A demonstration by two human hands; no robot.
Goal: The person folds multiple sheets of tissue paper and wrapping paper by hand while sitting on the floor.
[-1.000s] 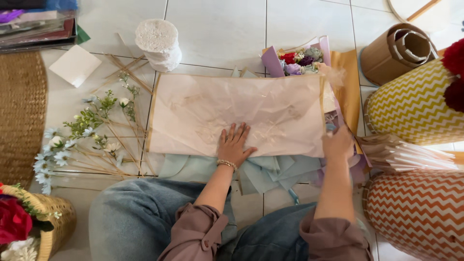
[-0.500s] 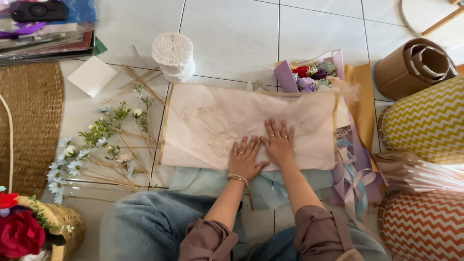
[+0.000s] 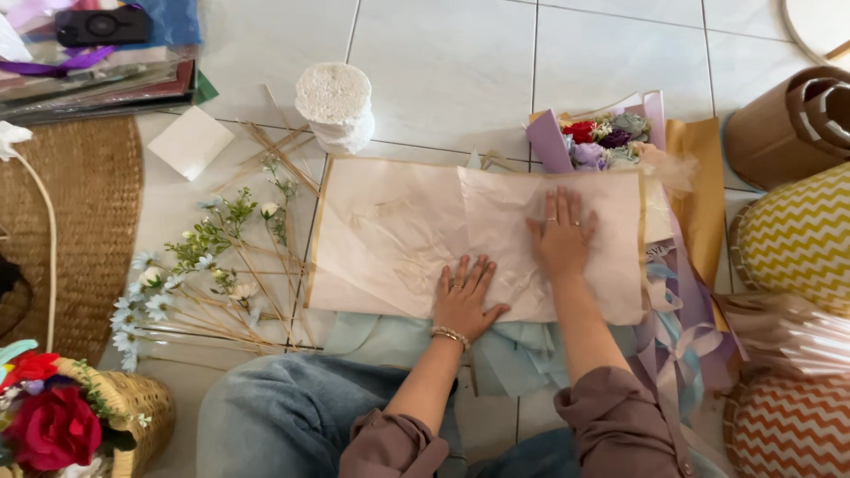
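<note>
A pale pink wrapping sheet (image 3: 390,235) with a gold edge lies flat on the tiled floor in front of my knees. My left hand (image 3: 462,296) rests palm down on its near edge, fingers spread. My right hand (image 3: 560,232) presses flat on a second, overlapping pink sheet (image 3: 611,257) on the right half. Light blue paper (image 3: 522,358) sticks out from under the pink sheets. A small flower bouquet (image 3: 602,137) in purple wrap lies just beyond my right hand.
Loose white and blue flower stems (image 3: 199,265) lie to the left, a white foam roll (image 3: 335,104) stands behind the sheet. A woven mat (image 3: 84,230) and a basket of red flowers (image 3: 71,416) are at left. Zigzag-patterned cushions (image 3: 797,239) and cardboard rolls (image 3: 788,119) stand at right.
My right hand slid from the sheet's right edge to the middle, then up and right across the overlapping sheet. My left hand moved right along the near edge.
</note>
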